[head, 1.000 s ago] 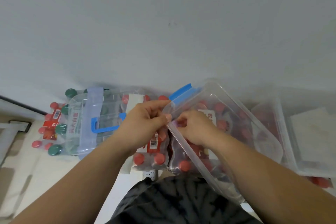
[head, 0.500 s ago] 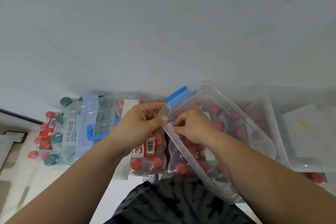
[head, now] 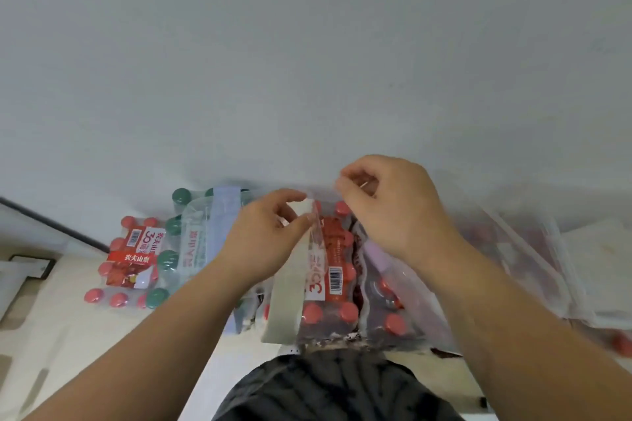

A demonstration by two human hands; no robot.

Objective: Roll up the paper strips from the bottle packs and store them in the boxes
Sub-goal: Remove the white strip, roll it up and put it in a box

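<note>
Just below the pale wall, both hands work over a red-capped bottle pack that lies in front of the person. The left hand has a narrow grip: thumb and forefinger pinch the upper end of the paper strip, a pale band that runs from the fingertips down along the left edge of that pack toward the person's dark patterned garment. The right hand hovers a little higher, just beside the left, fingers curled and thumb close to the forefinger; whether its grip holds anything cannot be told. A second red-capped pack lies touching the first on its right. Farther right sit blurred clear boxes, partly over more red caps. To the left, a green-capped pack stands beside a clear container with a pale blue band, and another red-capped pack with a red label lies at the far left.
</note>
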